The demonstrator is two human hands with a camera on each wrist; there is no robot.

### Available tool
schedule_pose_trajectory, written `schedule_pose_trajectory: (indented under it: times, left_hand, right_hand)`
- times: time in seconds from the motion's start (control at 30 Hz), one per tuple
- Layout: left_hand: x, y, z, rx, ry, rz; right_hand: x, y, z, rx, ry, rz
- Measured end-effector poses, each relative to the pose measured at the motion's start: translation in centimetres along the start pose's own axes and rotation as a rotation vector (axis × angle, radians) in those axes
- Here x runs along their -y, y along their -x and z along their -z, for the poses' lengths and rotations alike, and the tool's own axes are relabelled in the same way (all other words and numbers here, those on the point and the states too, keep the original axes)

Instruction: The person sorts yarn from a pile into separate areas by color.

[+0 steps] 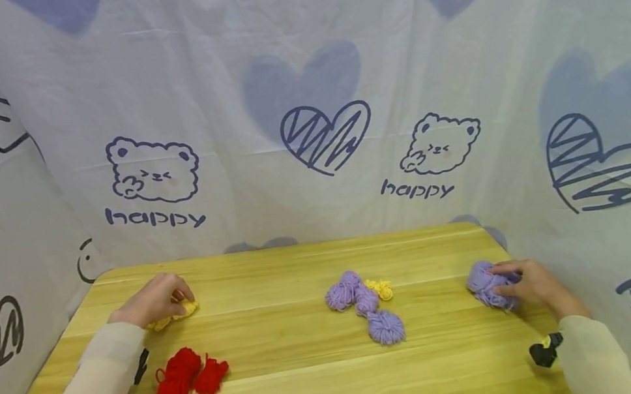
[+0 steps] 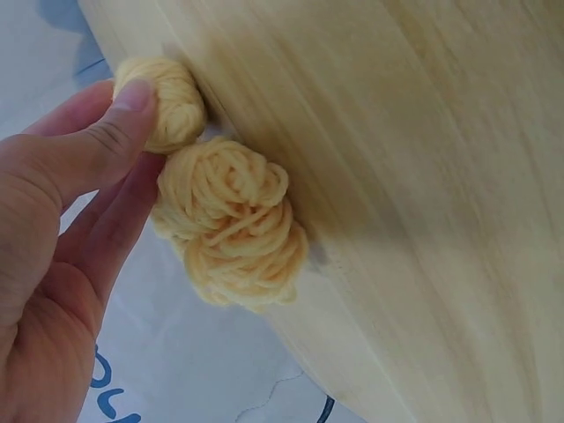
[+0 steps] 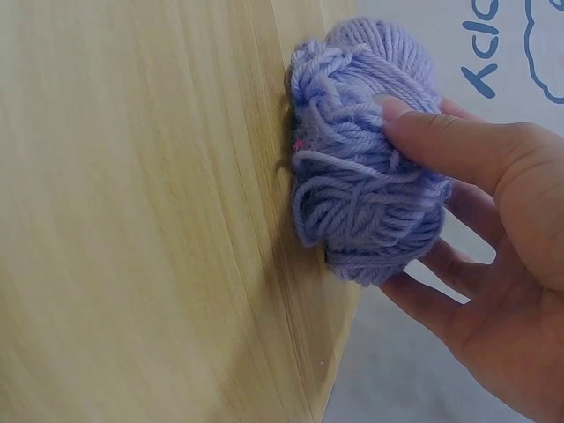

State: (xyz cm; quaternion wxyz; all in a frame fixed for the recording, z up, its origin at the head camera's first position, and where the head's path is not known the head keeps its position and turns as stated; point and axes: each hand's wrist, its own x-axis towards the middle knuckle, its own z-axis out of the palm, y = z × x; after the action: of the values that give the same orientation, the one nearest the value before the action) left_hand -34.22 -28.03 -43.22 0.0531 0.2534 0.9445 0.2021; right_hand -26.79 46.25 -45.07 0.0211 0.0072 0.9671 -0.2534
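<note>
At the left of the table, my left hand (image 1: 153, 300) pinches a small yellow yarn ball (image 2: 179, 110) between thumb and fingers. A bigger yellow yarn ball (image 2: 233, 229) lies right beside it, overlapping it in the left wrist view. On the far right side, my right hand (image 1: 535, 288) grips a thick purple yarn ball (image 3: 361, 194), thumb on its near side and fingers behind. In the head view this purple ball sits close to the table's right edge, partly covered by my fingers.
Several purple yarn balls (image 1: 366, 301) lie clustered at the middle of the wooden table (image 1: 290, 377), with a small yellow yarn ball (image 1: 383, 289) beside them. Two red yarn balls, one large (image 1: 176, 383) and one small (image 1: 211, 376), are near my left forearm. Printed cloth (image 1: 221, 103) hangs around the table.
</note>
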Motion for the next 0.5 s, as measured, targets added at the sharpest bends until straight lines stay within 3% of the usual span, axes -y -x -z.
schedule_pose_trajectory:
  times: [0.5]
  left_hand:
    - [0.04, 0.18, 0.05, -0.015, 0.004, 0.008]
  right_hand:
    - [0.3, 0.03, 0.01, -0.012, 0.013, 0.052]
